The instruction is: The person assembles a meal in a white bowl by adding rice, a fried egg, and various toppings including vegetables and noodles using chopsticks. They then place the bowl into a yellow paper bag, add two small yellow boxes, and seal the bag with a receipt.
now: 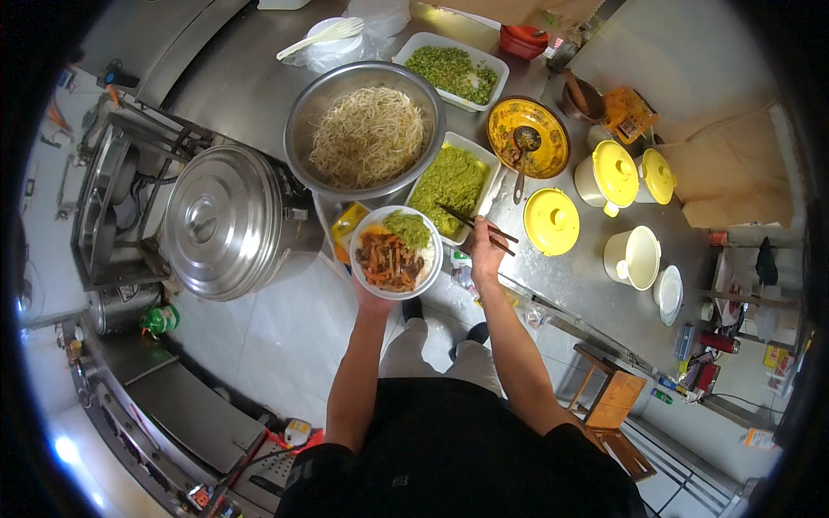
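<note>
My left hand (374, 296) holds a round white bowl (436, 272) from below. In it lie a green mash, brown and orange shredded food and something white, partly covered. Dark chopsticks (495, 237) are gripped in my right hand (487, 254), their tips over the green mash (451, 181) in a white rectangular tray (495, 169). Behind the bowl stands a large steel basin (299, 155) of bean sprouts (369, 136). Right of the tray, a ladle (520, 184) rests in a yellow patterned dish (557, 126).
A large lidded steel pot (223, 220) stands at the left. A tray of chopped greens (450, 71) is at the back. On the right are yellow-lidded containers (612, 178), a round yellow lid (551, 222) and an uncovered cream container (633, 258). A wooden chair (612, 401) is at lower right.
</note>
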The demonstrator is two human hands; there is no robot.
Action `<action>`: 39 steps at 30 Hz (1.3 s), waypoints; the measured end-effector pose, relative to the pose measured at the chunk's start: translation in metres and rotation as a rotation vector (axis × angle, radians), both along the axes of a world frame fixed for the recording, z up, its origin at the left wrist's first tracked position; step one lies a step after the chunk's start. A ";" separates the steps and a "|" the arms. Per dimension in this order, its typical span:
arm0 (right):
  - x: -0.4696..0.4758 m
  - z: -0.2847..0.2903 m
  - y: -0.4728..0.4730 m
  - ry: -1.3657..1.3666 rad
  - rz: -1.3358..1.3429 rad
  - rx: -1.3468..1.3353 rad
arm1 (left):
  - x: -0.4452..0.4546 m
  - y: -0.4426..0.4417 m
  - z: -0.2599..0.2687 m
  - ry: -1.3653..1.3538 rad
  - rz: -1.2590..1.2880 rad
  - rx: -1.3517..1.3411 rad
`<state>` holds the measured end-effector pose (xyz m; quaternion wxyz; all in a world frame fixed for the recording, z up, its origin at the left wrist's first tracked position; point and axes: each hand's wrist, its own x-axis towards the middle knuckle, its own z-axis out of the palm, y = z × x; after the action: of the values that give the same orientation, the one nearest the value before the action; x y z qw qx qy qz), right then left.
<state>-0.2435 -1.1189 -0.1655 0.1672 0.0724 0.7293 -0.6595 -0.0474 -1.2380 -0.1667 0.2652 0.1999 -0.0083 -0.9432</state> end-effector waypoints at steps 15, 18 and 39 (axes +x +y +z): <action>0.007 0.107 0.015 0.442 0.396 0.213 | 0.041 -0.023 0.009 0.043 0.071 0.119; -0.002 0.102 0.021 0.446 0.325 0.065 | 0.042 -0.022 0.013 0.100 0.063 0.086; -0.083 0.098 -0.168 0.144 0.383 -0.373 | 0.076 -0.042 0.011 0.081 0.187 0.164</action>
<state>-0.3268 -1.2867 -0.0677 0.2470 -0.1461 0.6056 -0.7422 0.0286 -1.2801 -0.1559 0.3351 0.1824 0.0981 -0.9191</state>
